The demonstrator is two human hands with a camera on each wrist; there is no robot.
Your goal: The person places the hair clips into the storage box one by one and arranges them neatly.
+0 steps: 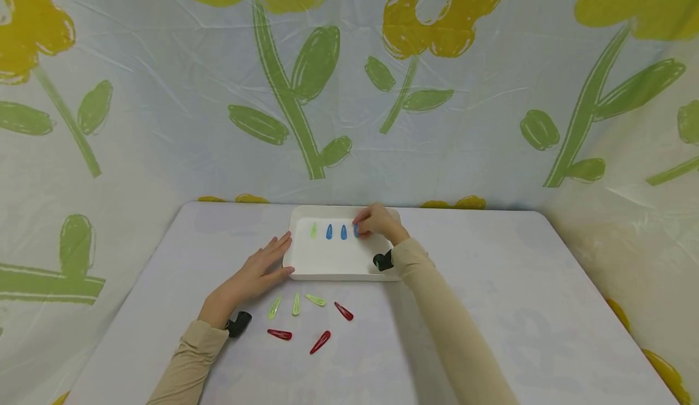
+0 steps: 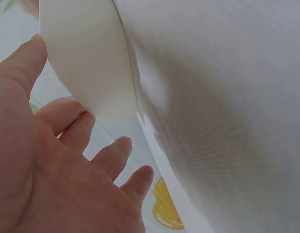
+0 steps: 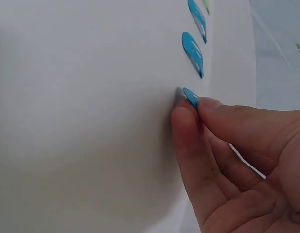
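My right hand (image 1: 377,221) pinches a blue hair clip (image 3: 190,97) between thumb and fingertips, over the far right part of a white tray (image 1: 338,265). Left of it in the tray, two more blue hair clips (image 1: 343,232) and one light green hair clip (image 1: 314,230) lie in a row. My left hand (image 1: 256,271) touches the tray's left side with thumb and fingers spread; in the left wrist view its fingertips meet the tray's outer wall (image 2: 86,58). Part of the pinched clip is hidden by my fingers.
In front of the tray, three light green hair clips (image 1: 296,304) and three dark red hair clips (image 1: 320,342) lie scattered on the pale tabletop (image 1: 491,308). A flower-patterned curtain (image 1: 480,150) hangs right behind the table's far edge.
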